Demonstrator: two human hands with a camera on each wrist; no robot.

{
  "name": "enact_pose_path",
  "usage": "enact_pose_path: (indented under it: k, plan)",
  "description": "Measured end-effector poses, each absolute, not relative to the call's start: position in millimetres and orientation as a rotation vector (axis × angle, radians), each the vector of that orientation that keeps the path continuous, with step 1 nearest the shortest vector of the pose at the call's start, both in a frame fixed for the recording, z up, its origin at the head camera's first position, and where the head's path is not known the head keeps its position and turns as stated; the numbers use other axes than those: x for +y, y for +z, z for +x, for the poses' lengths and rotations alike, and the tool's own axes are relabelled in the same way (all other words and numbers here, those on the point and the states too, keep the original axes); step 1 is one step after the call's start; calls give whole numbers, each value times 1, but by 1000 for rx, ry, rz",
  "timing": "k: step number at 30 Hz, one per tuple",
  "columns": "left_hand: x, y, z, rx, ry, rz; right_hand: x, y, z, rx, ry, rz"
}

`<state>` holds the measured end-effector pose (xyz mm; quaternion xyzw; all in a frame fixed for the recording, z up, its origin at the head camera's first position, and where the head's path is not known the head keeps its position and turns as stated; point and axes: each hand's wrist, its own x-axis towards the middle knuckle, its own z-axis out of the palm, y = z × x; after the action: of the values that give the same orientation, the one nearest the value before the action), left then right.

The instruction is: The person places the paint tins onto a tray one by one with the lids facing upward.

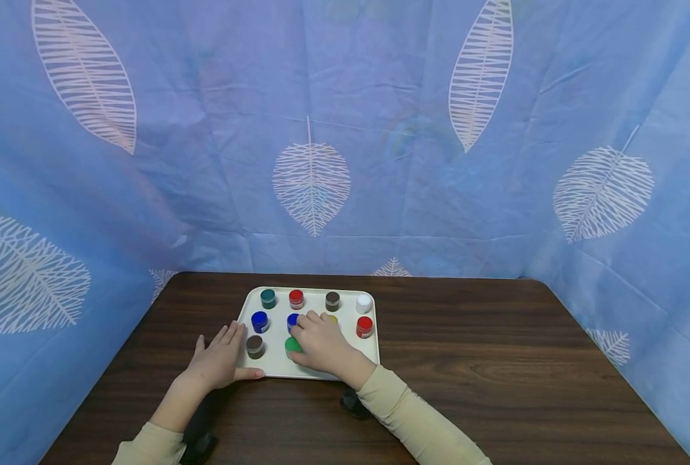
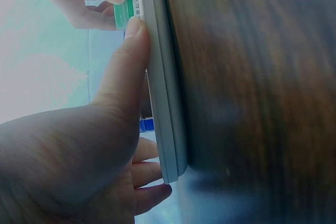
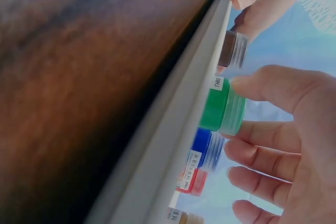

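Observation:
A white tray (image 1: 275,368) lies on the table and bears small paint jars with clear lids. My right hand (image 1: 324,342) is over the tray's front middle. In the right wrist view its thumb and index finger pinch the lid of a green paint jar (image 3: 215,109), which stands on the tray; the other fingers are spread. My left hand (image 1: 219,358) rests at the tray's front left corner, fingers straight along the left edge and thumb (image 2: 128,56) against the front rim. Nearest to it stands a brown jar (image 1: 255,347). The right hand partly hides a blue jar (image 1: 292,321) and a yellow one (image 1: 334,319).
Another blue jar (image 1: 259,321) and a red jar (image 1: 365,327) stand in the middle row. Along the back are dark green (image 1: 268,298), red (image 1: 295,298), dark brown (image 1: 332,300) and white (image 1: 364,303) jars. A blue leaf-patterned cloth (image 1: 368,194) hangs behind the wooden table (image 1: 484,361).

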<state>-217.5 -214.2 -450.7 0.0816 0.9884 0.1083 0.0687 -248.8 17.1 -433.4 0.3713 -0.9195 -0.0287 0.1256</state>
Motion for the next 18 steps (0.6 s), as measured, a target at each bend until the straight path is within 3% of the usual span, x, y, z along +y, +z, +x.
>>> enact_pose_path:
  k: [9,18]
  plan:
    - [-214,-446,-215,2964,336,255,26,-433,-243,-2754,20,1025]
    - [-227,-433,-215,2964,348,271,69,-426,-237,-2662,155,924]
